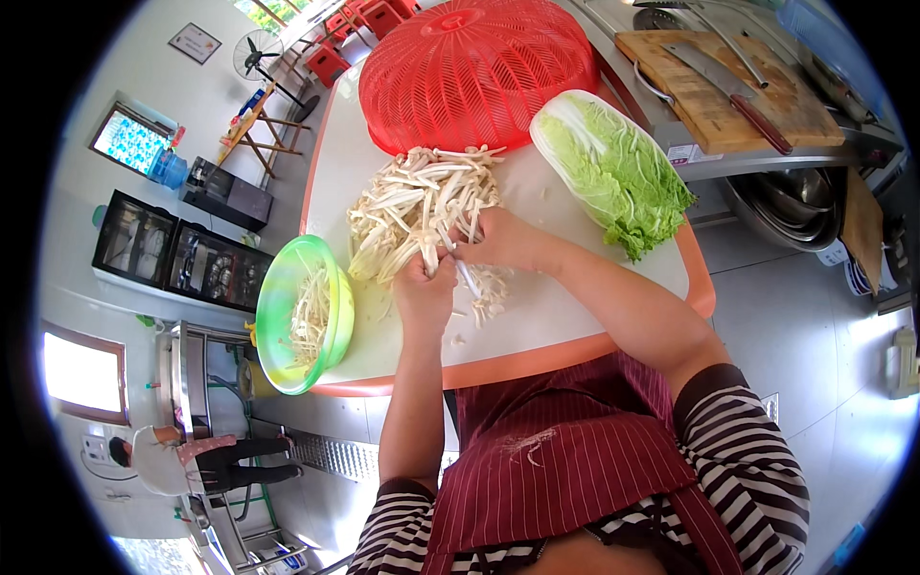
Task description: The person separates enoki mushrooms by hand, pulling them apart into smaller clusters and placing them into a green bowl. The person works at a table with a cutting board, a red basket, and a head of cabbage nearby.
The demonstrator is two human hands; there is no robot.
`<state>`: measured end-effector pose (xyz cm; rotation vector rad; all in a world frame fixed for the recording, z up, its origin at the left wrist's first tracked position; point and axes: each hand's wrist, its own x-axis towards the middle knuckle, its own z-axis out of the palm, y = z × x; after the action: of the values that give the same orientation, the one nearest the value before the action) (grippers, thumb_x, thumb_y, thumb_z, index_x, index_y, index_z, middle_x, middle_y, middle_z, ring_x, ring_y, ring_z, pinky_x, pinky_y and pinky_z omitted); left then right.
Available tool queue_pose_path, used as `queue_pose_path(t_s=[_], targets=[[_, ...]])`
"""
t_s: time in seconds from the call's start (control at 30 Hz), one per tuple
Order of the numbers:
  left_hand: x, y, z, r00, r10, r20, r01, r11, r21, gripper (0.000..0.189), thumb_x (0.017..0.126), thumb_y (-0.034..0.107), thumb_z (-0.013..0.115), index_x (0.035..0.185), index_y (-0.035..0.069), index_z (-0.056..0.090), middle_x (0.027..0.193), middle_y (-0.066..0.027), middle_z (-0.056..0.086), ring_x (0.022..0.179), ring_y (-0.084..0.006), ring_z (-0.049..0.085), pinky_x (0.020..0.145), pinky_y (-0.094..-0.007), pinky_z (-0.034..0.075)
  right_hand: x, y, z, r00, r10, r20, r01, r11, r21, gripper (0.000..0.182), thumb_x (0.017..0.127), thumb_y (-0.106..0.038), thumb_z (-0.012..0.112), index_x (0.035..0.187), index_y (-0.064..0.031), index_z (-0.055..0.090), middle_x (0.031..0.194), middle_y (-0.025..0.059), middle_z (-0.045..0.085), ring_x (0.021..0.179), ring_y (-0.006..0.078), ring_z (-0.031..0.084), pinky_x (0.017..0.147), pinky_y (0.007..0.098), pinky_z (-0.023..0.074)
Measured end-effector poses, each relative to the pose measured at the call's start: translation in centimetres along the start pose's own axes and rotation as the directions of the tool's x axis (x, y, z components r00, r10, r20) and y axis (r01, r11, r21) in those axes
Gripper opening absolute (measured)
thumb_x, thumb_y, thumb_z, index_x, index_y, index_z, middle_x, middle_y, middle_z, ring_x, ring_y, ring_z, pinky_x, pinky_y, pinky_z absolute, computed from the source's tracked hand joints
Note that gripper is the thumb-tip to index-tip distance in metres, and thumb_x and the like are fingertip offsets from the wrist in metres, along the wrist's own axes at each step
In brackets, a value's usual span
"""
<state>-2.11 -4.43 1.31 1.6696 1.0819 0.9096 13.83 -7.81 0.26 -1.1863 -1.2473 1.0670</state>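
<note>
A heap of pale, long-stemmed mushrooms [424, 190] lies on the white table. At its near edge my left hand [425, 291] pinches a mushroom cluster between thumb and fingers. My right hand [499, 241] is close against it, its fingers closed on mushroom stems and on a slim white item that slants down between the hands; whether that is a knife or a stem I cannot tell. Small trimmings [490, 295] lie just below the hands. Left of the heap, a green plastic basin [343, 309] holds loose mushroom stems [310, 316].
A red mesh food cover [474, 72] stands at the table's far side, with a napa cabbage [611, 165] to its right. On the counter at right, a cleaver [711, 68] rests on a wooden cutting board [805, 93]. A person [172, 460] stands by the sinks at lower left.
</note>
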Motion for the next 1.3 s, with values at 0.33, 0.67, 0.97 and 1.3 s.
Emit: queue_pose_path(t_s=[0.33, 0.67, 0.97, 1.3], targets=[[-0.9, 1.3, 0.1, 1.000, 0.009, -0.006, -0.007, 0.981, 0.193, 0.014, 0.080, 0.010, 0.060, 0.091, 0.000, 0.062, 0.068, -0.0044, 0.060, 0.059, -0.0084, 0.053, 0.055, -0.0228, 0.042, 0.4, 0.5, 0.1, 0.980, -0.088, -0.176, 0.043, 0.969, -0.244, 0.014, 0.070, -0.015, 0.059, 0.076, -0.0019, 0.058, 0.060, 0.0107, 0.056, 0.055, 0.0169, 0.053, 0.055, 0.0326, 0.0434], [-2.7, 5.2, -3.3, 0.996, 0.064, 0.063, -0.022, 0.851, -0.524, 0.013, 0.085, 0.003, 0.054, 0.097, -0.001, 0.055, 0.081, -0.0090, 0.060, 0.062, -0.0100, 0.051, 0.058, -0.0224, 0.043, 2.1, 2.3, -1.9, 0.918, 0.350, -0.189, -0.172, 0.778, 0.604, 0.011, 0.077, -0.007, 0.057, 0.086, -0.0009, 0.060, 0.079, 0.0075, 0.063, 0.063, 0.0145, 0.059, 0.052, 0.0277, 0.0459], [0.4, 3.5, -0.2, 1.000, -0.009, 0.020, 0.013, 0.981, -0.194, 0.010, 0.083, 0.006, 0.058, 0.092, 0.001, 0.057, 0.073, -0.0017, 0.057, 0.058, -0.0067, 0.049, 0.052, -0.0194, 0.039, 0.3, 0.0, -0.3, 0.955, 0.126, 0.269, -0.290, 0.586, 0.757, 0.019, 0.085, -0.009, 0.051, 0.103, -0.0035, 0.058, 0.085, 0.0080, 0.063, 0.064, 0.0134, 0.057, 0.053, 0.0247, 0.0464], [1.0, 1.6, 0.0, 0.971, -0.036, 0.235, 0.112, 0.941, -0.319, 0.028, 0.084, 0.000, 0.051, 0.112, -0.002, 0.053, 0.092, -0.0064, 0.058, 0.071, -0.0085, 0.052, 0.063, -0.0220, 0.044, 0.3, -0.2, -0.5, 0.948, 0.299, 0.112, -0.296, 0.689, 0.662, 0.010, 0.084, -0.012, 0.059, 0.093, -0.0069, 0.059, 0.076, 0.0022, 0.059, 0.063, 0.0120, 0.056, 0.052, 0.0259, 0.0458]])
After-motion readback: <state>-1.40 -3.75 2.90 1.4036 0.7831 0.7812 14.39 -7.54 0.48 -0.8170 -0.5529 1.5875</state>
